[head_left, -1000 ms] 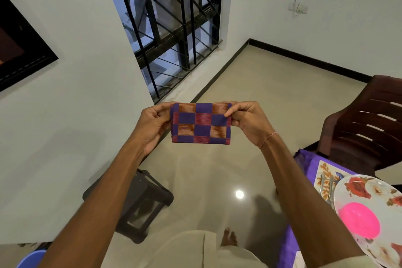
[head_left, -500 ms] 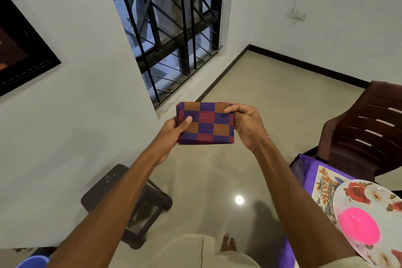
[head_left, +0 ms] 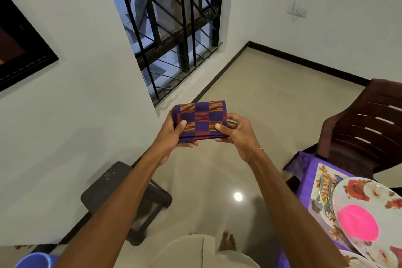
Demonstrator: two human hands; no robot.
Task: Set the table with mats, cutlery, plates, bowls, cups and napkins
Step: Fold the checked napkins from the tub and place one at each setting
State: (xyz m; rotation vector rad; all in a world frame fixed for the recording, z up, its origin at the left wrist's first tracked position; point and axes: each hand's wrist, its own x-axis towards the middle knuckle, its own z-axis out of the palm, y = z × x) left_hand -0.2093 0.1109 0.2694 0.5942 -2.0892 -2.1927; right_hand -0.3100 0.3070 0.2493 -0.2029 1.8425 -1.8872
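We hold a folded checked napkin (head_left: 201,120) out in front of us, in the air above the floor (head_left: 250,102), with both hands. Our left hand (head_left: 171,135) grips its left end: the thumb presses down on the top face near the lower left corner and the fingers (head_left: 191,143) curl beneath the cloth, so the hand is clamped on the napkin. Our right hand (head_left: 238,135) grips the right end the same way, thumb flat on the top face near the lower right corner, fingers wrapped under and round the right edge, closed on the fabric. The napkin lies nearly flat between the two thumbs, its purple, orange and red squares facing up, the folded layers showing at the edge by the left fingers.

Well to the right of our right fingers and lower down stands the table (head_left: 304,165) under a purple cloth. On it lies a floral mat (head_left: 324,176), with a spoon (head_left: 318,200) and a fork (head_left: 328,202) side by side on the mat. Just right of the cutlery sits a flowered plate (head_left: 356,189), and a pink bowl (head_left: 357,223) rests in it. A dark chair (head_left: 369,124) stands beyond the table. Below our left fingers, on the floor, is a dark stool (head_left: 113,183).
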